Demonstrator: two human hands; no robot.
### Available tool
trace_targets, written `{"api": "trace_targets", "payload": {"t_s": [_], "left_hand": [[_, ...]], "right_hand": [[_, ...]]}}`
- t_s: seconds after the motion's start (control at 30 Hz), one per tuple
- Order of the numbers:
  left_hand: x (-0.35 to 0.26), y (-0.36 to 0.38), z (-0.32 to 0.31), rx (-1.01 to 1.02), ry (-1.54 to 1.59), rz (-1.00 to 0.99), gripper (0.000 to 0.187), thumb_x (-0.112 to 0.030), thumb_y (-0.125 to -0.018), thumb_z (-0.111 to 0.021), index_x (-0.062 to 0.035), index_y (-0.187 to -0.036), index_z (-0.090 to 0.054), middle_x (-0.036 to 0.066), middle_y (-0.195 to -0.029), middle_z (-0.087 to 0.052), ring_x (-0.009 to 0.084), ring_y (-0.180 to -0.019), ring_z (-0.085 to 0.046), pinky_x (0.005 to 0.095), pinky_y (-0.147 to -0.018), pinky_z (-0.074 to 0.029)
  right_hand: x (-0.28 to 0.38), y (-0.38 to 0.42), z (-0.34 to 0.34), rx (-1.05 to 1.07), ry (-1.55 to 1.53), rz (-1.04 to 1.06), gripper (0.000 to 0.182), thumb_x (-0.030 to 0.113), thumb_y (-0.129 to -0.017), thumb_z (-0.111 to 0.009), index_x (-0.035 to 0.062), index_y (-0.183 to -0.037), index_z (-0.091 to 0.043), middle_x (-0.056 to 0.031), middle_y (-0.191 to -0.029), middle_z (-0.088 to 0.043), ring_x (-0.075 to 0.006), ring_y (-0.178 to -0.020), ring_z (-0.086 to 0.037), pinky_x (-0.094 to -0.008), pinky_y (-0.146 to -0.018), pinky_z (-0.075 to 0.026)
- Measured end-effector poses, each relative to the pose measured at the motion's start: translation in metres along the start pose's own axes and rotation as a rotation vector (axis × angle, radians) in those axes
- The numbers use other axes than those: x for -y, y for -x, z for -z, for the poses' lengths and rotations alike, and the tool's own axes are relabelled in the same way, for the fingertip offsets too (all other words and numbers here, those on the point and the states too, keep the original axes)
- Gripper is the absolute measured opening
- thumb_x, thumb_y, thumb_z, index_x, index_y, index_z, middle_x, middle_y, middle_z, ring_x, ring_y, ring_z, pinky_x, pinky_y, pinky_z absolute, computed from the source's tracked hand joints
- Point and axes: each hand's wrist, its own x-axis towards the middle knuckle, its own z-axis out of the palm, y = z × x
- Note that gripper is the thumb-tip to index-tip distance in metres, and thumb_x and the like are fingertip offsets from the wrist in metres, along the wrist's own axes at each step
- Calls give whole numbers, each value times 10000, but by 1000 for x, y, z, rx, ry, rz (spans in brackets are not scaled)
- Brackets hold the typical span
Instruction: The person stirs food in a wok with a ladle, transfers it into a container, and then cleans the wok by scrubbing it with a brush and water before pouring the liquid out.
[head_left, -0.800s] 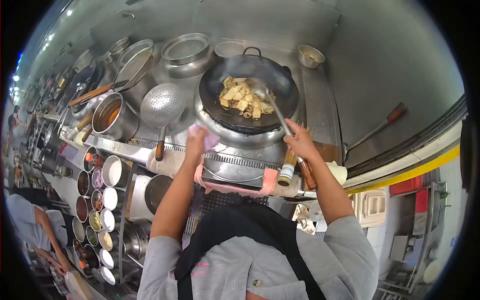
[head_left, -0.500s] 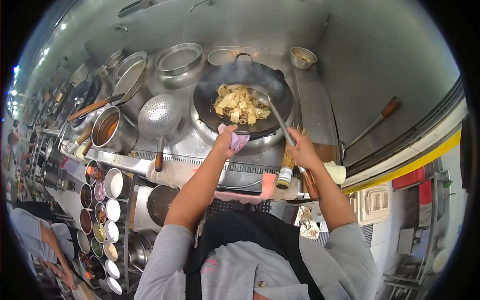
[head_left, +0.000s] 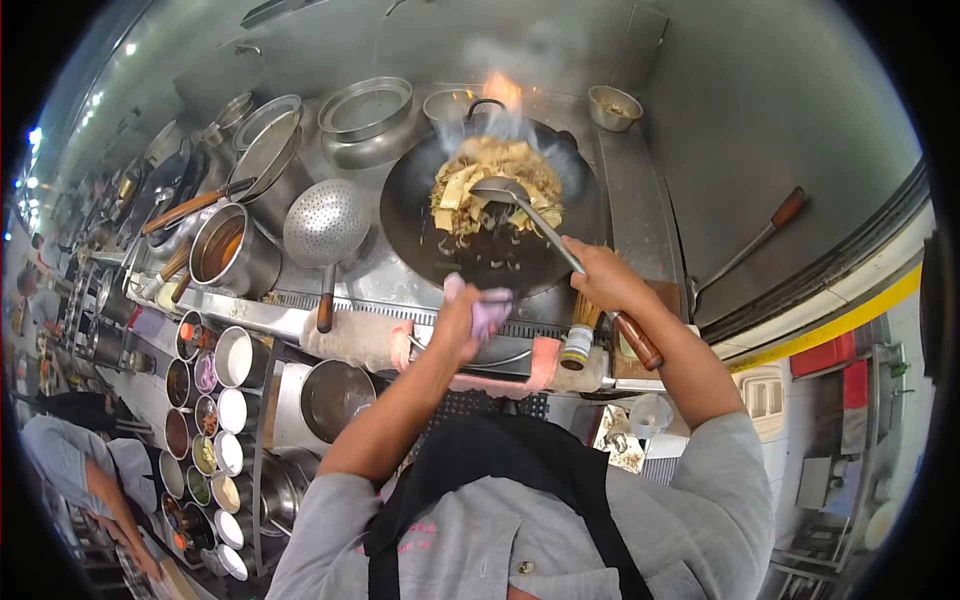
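Note:
The black wok point(head_left: 415, 225) is tilted toward me over the burner, with pale flat slices and browned bits of food point(head_left: 460, 190) heaped at its far side, some of it blurred in motion. Flame rises just behind the far rim. My left hand point(head_left: 455, 325) is closed around a pinkish-lavender cloth point(head_left: 489, 315) at the near rim; the cloth hides the grip on the wok itself. In my right hand point(head_left: 612, 278) is the ladle point(head_left: 548, 232), its wooden handle end pointing back along my forearm. The ladle's bowl lies against the near side of the food.
Left of the wok are a perforated strainer point(head_left: 328, 222), a pot with reddish-brown liquid point(head_left: 238, 255) and a lidded pot point(head_left: 366, 112). A small metal bowl point(head_left: 614, 108) stands at back right. A bamboo brush point(head_left: 580, 340) is near my right forearm. Ingredient containers point(head_left: 234, 358) line the lower left.
The wok has tipped and come nearer to me as my left hand dropped toward my body. The food has shifted up and back, flame has flared behind it, and the ladle bowl has moved left.

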Motion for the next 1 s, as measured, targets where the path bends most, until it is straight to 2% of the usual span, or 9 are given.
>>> {"api": "trace_targets", "payload": {"t_s": [0.03,0.2,0.27,0.37,0.5,0.53,0.67,0.77,1.0], "left_hand": [[9,21,2,22,7,-38,231,-142,-890,-481,-111,-1117,-458,163,-1010,-666,252,-738,-677,305,-444,-471],[-23,12,-20,-21,84,49,191,-162,-909,-483,-115,-1092,-460,149,-1021,-670,242,-734,-671,275,-435,-464],[-32,-39,-14,-31,53,57,233,-193,-903,-496,-63,-1097,-488,158,-1006,-666,261,-766,-672,260,-436,-471],[-13,-43,-4,16,60,59,222,-190,-911,-489,-71,-1099,-485,165,-1004,-665,254,-737,-670,267,-431,-470],[15,33,-1,88,-62,-75,231,-119,-908,-435,-168,-1103,-322,214,-1102,-647,280,-738,-684,272,-423,-450],[10,35,-7,58,-34,-60,242,-118,-906,-441,-168,-1119,-337,218,-1097,-646,273,-734,-679,274,-423,-451],[-11,-26,-11,-86,116,18,208,-152,-886,-506,-79,-1079,-477,200,-1019,-648,248,-713,-664,288,-417,-453],[-22,-55,-17,14,79,-43,214,-176,-889,-509,-50,-1062,-487,147,-942,-660,244,-715,-659,281,-419,-453],[3,-113,13,6,14,-15,240,-190,-898,-497,-38,-1082,-512,150,-957,-668,248,-739,-664,282,-430,-453]], "right_hand": [[-2,0,-2,-54,22,22,637,96,-800,-593,-40,-1402,-435,-309,-1123,-633,-439,-1027,-625,-434,-924,-487],[37,10,36,253,-154,-142,627,86,-798,-580,-39,-1397,-441,-280,-1147,-640,-404,-1047,-636,-414,-935,-486],[11,-8,15,213,-104,26,606,70,-799,-574,-42,-1382,-454,-273,-1138,-645,-405,-1063,-633,-407,-939,-488],[1,-33,-8,110,-42,-56,592,67,-800,-573,-49,-1369,-462,-277,-1152,-642,-421,-1101,-613,-404,-955,-478],[-7,3,3,-56,-273,-126,616,52,-808,-573,-22,-1408,-449,-167,-906,-664,-224,-683,-667,-350,-668,-544],[-3,16,10,-44,-501,-201,643,22,-818,-563,-15,-1442,-416,-72,-765,-587,-95,-522,-539,-291,-477,-474],[1,36,30,-53,-788,-378,642,6,-865,-579,-36,-1467,-359,-66,-806,-590,-85,-522,-521,-255,-382,-422],[-16,29,16,-173,-876,-407,654,6,-859,-581,-49,-1468,-350,-70,-775,-589,-90,-509,-519,-261,-390,-425],[-65,-15,-51,-359,-721,-506,697,24,-819,-592,-54,-1468,-351,-86,-696,-591,-143,-457,-529,-308,-405,-431]]}}
